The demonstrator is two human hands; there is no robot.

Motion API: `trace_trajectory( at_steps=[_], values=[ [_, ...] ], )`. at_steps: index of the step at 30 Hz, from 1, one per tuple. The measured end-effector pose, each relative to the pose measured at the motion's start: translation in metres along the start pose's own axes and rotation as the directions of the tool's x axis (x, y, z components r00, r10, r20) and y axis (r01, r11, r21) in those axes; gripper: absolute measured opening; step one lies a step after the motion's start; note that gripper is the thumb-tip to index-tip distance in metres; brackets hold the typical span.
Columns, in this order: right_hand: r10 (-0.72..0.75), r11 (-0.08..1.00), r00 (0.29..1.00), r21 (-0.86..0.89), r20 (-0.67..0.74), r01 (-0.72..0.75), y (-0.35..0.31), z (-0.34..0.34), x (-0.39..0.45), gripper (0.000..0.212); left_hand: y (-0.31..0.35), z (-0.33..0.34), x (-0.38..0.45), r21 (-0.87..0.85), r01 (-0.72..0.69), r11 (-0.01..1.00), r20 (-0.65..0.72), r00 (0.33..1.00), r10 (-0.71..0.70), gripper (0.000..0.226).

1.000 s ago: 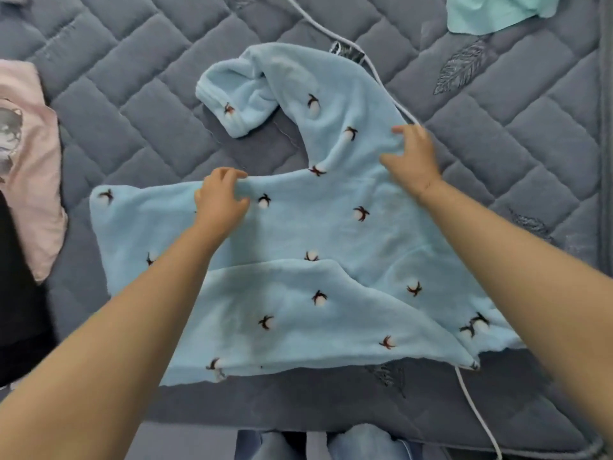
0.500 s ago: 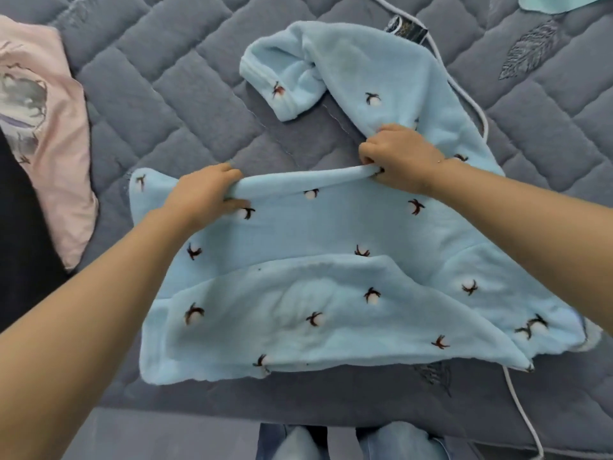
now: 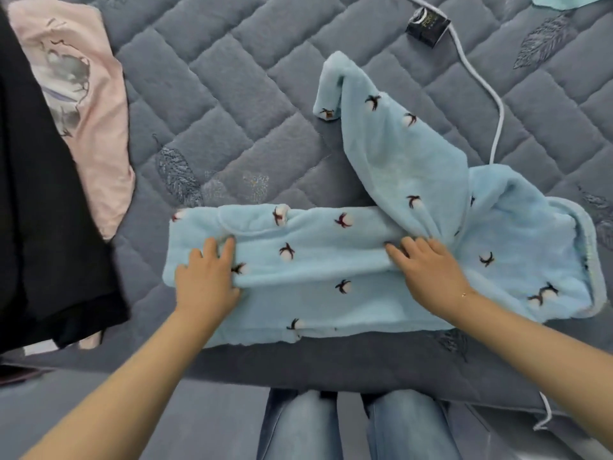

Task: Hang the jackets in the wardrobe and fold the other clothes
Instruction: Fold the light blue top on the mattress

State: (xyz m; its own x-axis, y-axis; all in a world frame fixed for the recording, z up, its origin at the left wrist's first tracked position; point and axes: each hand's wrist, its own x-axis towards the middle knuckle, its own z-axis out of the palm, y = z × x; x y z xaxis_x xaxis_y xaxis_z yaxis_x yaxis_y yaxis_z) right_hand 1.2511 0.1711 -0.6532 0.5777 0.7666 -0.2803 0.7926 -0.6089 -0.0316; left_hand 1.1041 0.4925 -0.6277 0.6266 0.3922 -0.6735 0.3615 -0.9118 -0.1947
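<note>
A light blue fleece garment (image 3: 318, 260) with small dark-and-white flower motifs lies on the grey quilted mattress (image 3: 232, 94), close to its near edge. Its upper part is folded down over the body into a long band. One sleeve (image 3: 381, 127) lies angled up and away at the right. My left hand (image 3: 205, 277) rests on the left end of the band with fingers straight. Flat and pressing down, my right hand (image 3: 428, 270) lies at the band's middle, where the sleeve starts.
A pink printed shirt (image 3: 83, 111) and a black garment (image 3: 49, 210) lie at the left. A black adapter (image 3: 428, 26) with a white cable (image 3: 497, 104) sits at the far right, passing under the blue garment. A teal cloth (image 3: 570, 0) shows at the top right. My jeans (image 3: 331, 426) are below the mattress edge.
Both hands gripped the garment's upper edge and drew it toward me, folding it over the body. They have let go and now lie flat on the fold.
</note>
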Motion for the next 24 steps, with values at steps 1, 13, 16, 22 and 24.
trace_trajectory(
  at_steps=[1,13,16,22,24],
  values=[
    [0.043,0.999,0.999,0.012,0.031,-0.043,-0.007,0.001,0.002,0.051,-0.003,-0.001,0.003,-0.059,0.033,0.998,0.049,0.998,-0.03,0.08],
    [-0.068,0.956,0.991,0.29,0.112,0.033,-0.113,0.02,0.066,0.062,-0.06,-0.012,0.057,-0.694,0.108,0.712,-0.205,0.918,-0.339,0.059],
    [-0.018,0.971,0.981,0.236,0.195,-0.029,-0.124,0.047,0.074,0.062,-0.016,0.025,0.042,-0.504,-0.195,0.842,-0.425,0.904,-0.045,0.054],
    [-0.142,0.919,0.962,0.391,0.234,0.041,-0.108,0.04,0.075,0.063,0.005,0.074,0.045,-0.379,-0.087,0.921,-0.248,0.969,-0.01,0.062],
    [-0.123,0.823,0.982,0.568,0.143,0.02,-0.093,0.015,0.077,0.052,0.005,0.065,0.046,-0.459,-0.1,0.883,-0.236,0.972,-0.013,0.06]
  ],
)
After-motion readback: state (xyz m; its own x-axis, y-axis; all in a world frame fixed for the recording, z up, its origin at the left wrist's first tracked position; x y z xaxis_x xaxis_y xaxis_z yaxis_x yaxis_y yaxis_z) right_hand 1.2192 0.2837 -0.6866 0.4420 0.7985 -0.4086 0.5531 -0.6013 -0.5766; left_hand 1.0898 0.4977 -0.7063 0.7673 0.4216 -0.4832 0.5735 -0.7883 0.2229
